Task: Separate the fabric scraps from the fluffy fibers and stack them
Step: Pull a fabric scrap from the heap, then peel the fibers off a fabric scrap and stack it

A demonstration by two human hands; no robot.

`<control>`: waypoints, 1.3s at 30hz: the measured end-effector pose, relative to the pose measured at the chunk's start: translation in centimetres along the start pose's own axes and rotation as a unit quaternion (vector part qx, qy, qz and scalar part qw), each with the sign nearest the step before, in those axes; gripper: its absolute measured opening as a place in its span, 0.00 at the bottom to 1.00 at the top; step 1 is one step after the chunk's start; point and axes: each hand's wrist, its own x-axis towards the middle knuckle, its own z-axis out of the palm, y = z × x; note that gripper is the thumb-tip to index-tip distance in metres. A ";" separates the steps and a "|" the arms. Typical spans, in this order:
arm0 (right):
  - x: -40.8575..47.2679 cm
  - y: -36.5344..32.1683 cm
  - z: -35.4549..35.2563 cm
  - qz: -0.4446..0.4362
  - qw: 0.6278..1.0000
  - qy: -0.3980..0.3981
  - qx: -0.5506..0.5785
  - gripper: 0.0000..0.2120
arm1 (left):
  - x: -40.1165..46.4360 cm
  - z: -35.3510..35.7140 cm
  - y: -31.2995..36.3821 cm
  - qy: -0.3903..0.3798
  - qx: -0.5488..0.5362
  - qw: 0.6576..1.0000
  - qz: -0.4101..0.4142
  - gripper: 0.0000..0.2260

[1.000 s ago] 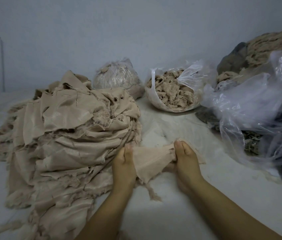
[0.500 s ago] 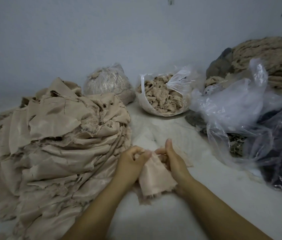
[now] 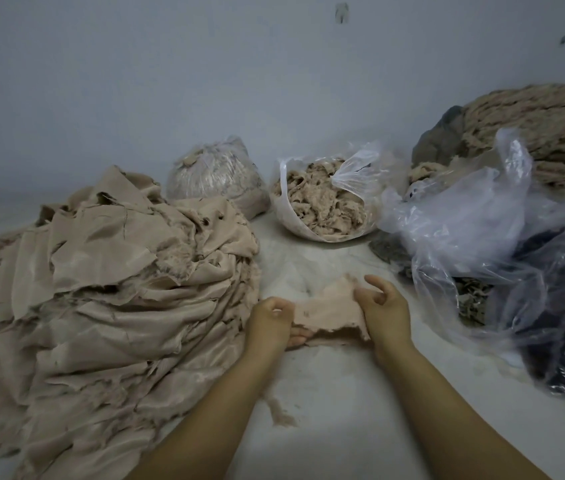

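Both hands have drawn apart since half a second ago, stretching the fabric scrap (image 3: pixel 326 311) flat; left hand (image 3: pixel 269 323) and right hand (image 3: pixel 383 308) each pinch an end. It hangs beside the scrap stack (image 3: pixel 108 289); probably nearly ready for stacking.

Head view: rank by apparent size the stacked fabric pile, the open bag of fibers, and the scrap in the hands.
1. Stacked fabric pile, largest by far.
2. Open bag of fibers, though it sits farther back.
3. Scrap, smallest despite being nearer.

Matt, frayed beige cloth scraps (image 3: pixel 111 289); fluffy fibers (image 3: pixel 322 206); glossy clear plastic bags (image 3: pixel 464 220)
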 end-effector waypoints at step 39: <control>-8.5 -0.1 3.9 0.060 0.951 -0.300 0.044 0.11 | -3.6 -9.9 -2.6 -0.026 0.181 0.964 0.193 0.12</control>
